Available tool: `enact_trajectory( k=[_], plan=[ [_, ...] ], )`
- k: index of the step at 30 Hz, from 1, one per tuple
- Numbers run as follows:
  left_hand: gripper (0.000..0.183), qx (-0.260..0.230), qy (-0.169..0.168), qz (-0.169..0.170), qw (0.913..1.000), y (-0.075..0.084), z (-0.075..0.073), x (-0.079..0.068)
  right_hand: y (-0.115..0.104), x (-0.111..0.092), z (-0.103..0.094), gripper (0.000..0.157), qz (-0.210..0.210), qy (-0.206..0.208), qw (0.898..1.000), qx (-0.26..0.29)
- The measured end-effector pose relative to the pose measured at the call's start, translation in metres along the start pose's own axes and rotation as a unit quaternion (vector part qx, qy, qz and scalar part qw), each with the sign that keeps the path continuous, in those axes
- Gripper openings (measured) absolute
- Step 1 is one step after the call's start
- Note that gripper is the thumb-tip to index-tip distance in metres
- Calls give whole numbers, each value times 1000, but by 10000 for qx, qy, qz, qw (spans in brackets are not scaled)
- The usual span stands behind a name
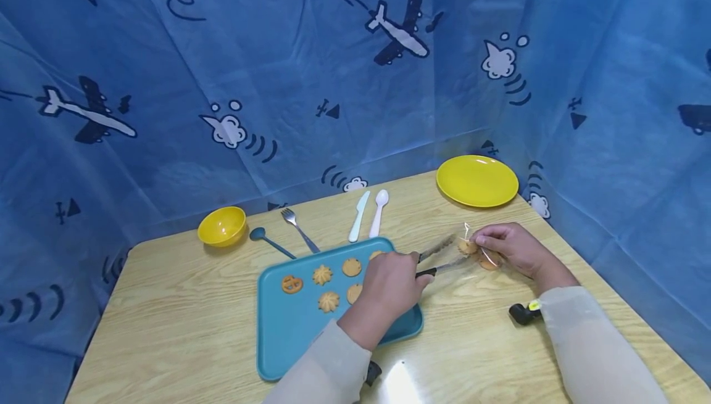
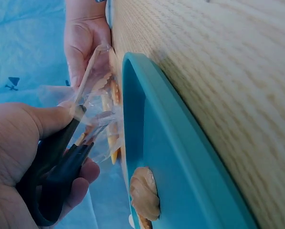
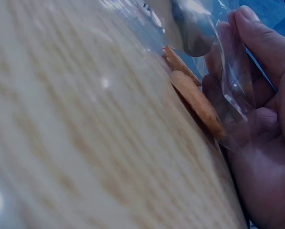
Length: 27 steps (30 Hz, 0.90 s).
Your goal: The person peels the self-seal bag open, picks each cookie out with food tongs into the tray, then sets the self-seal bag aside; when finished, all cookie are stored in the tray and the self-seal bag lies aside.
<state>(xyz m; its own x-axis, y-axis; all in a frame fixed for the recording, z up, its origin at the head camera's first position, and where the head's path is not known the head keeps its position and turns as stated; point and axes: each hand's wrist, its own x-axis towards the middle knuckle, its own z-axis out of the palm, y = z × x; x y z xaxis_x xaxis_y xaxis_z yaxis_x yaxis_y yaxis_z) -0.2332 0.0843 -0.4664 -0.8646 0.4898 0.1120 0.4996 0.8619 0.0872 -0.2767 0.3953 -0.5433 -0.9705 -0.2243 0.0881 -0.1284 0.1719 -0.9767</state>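
Observation:
My left hand (image 1: 389, 287) grips tongs (image 1: 426, 272) with black handles and metal arms, reaching right over the edge of a teal tray (image 1: 289, 342). The arms are spread, and their ends reach to a clear plastic bag (image 3: 233, 90). My right hand (image 1: 513, 253) holds that bag low over the table, its thumb and fingers at the bag's edge. Inside the bag are cookies (image 3: 199, 102), on edge in the right wrist view. Whether the tongs pinch a cookie is hard to see. Several cookies (image 1: 328, 301) and a pretzel (image 1: 291, 284) lie on the tray.
Behind the tray lie a dark teal spoon (image 1: 272, 243), a fork (image 1: 300, 230), a pale knife (image 1: 359, 217) and a pink spoon (image 1: 379, 213). A yellow bowl (image 1: 222, 227) stands back left, a yellow plate (image 1: 478, 181) back right. Blue curtains (image 1: 311, 83) border the wooden table (image 1: 166, 311).

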Motion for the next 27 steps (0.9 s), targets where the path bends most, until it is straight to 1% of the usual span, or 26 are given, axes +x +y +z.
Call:
enact_trajectory(
  k=[4,9,13,15,18,21,25,27],
  plan=[
    [39,-49,-46,-56,10000,2,2,3,1,1,1,23,42,-17,10000,38],
    [38,8,-119,-41,9999,5,5,8,3,2,0,29,106,-225,9991,342],
    [35,-119,-148,-49,9998,5,6,10,3,2,1,31,112,-341,9978,562],
    [33,-216,-180,-90,9996,4,5,9,2,2,1,29,115,-253,9985,477],
    [33,-261,-240,-124,9993,2,3,7,1,2,1,24,133,-31,9998,153],
    [32,-207,-224,-48,9995,-3,0,2,-1,2,1,24,208,154,9996,-134],
    [32,-78,-196,107,9997,-13,-5,-9,-3,1,0,28,350,217,9990,-179],
    [33,-54,-194,131,9997,-18,-7,-14,-3,1,0,27,377,202,9989,-179]
  ],
)
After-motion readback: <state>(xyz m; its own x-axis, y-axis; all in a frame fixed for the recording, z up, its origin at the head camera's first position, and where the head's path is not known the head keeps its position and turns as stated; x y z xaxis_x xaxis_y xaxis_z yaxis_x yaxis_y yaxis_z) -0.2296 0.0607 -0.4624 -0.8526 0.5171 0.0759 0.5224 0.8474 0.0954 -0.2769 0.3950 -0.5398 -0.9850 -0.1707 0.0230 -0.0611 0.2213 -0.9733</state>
